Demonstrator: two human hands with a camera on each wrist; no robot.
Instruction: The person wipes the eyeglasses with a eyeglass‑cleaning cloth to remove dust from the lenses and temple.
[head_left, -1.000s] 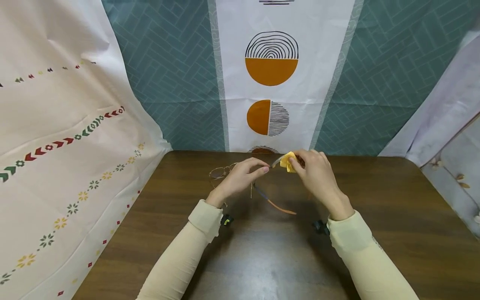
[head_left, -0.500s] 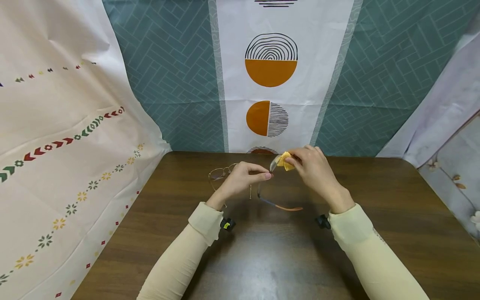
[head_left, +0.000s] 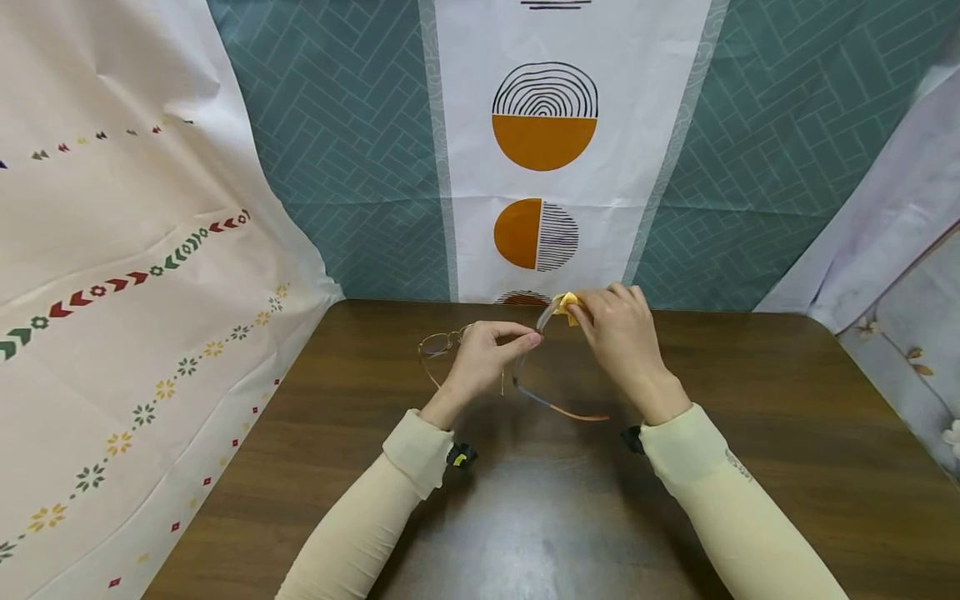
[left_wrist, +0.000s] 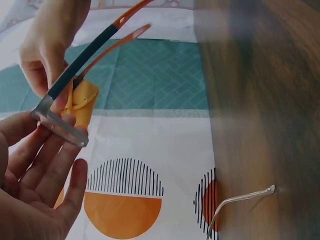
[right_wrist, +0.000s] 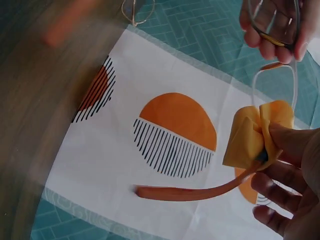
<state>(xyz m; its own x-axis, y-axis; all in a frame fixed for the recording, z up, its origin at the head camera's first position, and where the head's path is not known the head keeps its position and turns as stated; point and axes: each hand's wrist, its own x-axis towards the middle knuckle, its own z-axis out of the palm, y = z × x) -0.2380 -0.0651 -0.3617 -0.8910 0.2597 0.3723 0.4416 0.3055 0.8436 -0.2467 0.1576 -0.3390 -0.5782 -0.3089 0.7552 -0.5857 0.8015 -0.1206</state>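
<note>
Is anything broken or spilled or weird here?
Nothing stands out. The left hand pinches colored glasses, the right hand holds a cloth against them, and gold glasses sit unfolded on the table. I see no spills or breaks.

Glasses, two pairs — a held pair (left_wrist: 82,62), and a second pair (head_left: 435,346) near the far edge of the one table (head_left: 300,467); one cloth (right_wrist: 247,137); two hands — left hand (head_left: 480,358) and right hand (head_left: 621,337).

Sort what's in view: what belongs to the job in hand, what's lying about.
In the job:
orange-tipped glasses, in the left hand
yellow cloth, held against them by the right hand

Lying about:
gold-rimmed glasses, on the table
</note>
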